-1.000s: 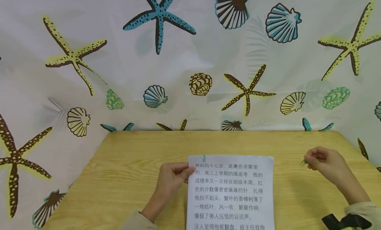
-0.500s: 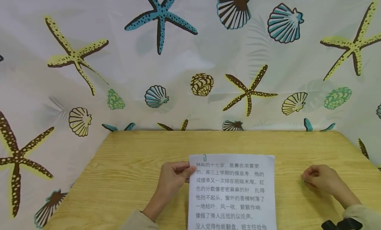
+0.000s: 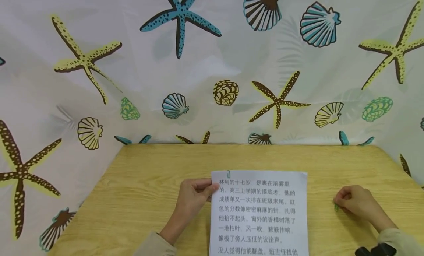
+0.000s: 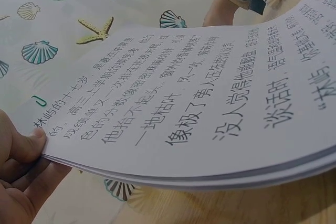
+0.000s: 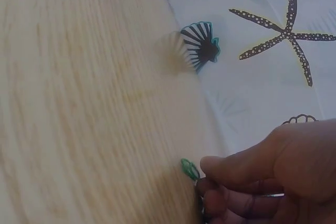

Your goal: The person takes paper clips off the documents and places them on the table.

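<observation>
My left hand (image 3: 192,199) pinches the upper left edge of a stack of white printed paper sheets (image 3: 258,213), thumb on top and fingers beneath. A green paper clip (image 4: 39,101) sits on the stack's top edge near that corner. In the left wrist view the sheets (image 4: 173,153) bow and stand above the tabletop. To the right of the stack, my right hand (image 3: 359,204) is low over the table, pinching a green paper clip (image 5: 189,169) between thumb and curled fingers. Part of this clip is hidden by the fingertips.
The light wood table (image 3: 149,175) ends at the back against a pale cloth (image 3: 205,75) printed with starfish and shells. The cloth also borders both sides. A black band (image 3: 375,249) is around the right sleeve.
My right hand has come down toward the tabletop with the green paper clip, and slightly to the left. The left hand keeps its grip on the paper stack.
</observation>
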A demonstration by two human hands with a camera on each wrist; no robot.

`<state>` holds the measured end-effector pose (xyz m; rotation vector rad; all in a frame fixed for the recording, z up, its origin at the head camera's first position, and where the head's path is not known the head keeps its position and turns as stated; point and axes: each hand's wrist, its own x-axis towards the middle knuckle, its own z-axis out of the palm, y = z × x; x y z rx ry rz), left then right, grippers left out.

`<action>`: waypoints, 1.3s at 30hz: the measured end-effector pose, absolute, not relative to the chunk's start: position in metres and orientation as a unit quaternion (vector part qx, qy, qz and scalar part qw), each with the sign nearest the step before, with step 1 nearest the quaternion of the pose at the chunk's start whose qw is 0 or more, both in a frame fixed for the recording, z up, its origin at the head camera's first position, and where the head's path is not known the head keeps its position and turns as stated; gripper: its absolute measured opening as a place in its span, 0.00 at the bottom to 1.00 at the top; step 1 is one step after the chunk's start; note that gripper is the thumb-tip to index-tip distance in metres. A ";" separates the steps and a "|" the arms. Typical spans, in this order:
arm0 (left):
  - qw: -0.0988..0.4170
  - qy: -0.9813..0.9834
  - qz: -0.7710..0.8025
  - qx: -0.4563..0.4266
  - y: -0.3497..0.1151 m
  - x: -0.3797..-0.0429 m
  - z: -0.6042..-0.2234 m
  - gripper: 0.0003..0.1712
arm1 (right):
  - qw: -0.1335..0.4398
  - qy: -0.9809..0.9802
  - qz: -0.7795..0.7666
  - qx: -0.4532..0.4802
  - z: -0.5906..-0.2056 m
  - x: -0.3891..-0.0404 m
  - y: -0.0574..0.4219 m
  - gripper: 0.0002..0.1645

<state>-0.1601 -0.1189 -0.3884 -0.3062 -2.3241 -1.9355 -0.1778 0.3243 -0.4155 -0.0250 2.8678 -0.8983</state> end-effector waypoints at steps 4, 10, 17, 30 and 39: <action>0.054 -0.763 -0.636 -0.099 -0.118 -0.160 -0.389 0.10 | 0.055 0.950 -0.307 -0.029 -0.411 -0.175 0.321 0.13; 0.059 -0.762 -0.638 -0.092 -0.119 -0.161 -0.389 0.09 | 0.151 0.768 -0.597 -0.178 -0.395 -0.169 0.296 0.25; 0.057 -0.756 -0.646 -0.090 -0.119 -0.161 -0.388 0.09 | 0.258 0.565 -0.720 -0.309 -0.393 -0.161 0.262 0.29; 0.063 -0.755 -0.646 -0.096 -0.115 -0.159 -0.388 0.10 | 0.157 0.741 -0.633 -0.159 -0.382 -0.133 0.229 0.34; 0.042 -0.759 -0.644 -0.086 -0.115 -0.161 -0.388 0.10 | 0.102 0.761 -0.630 -0.121 -0.382 -0.131 0.224 0.29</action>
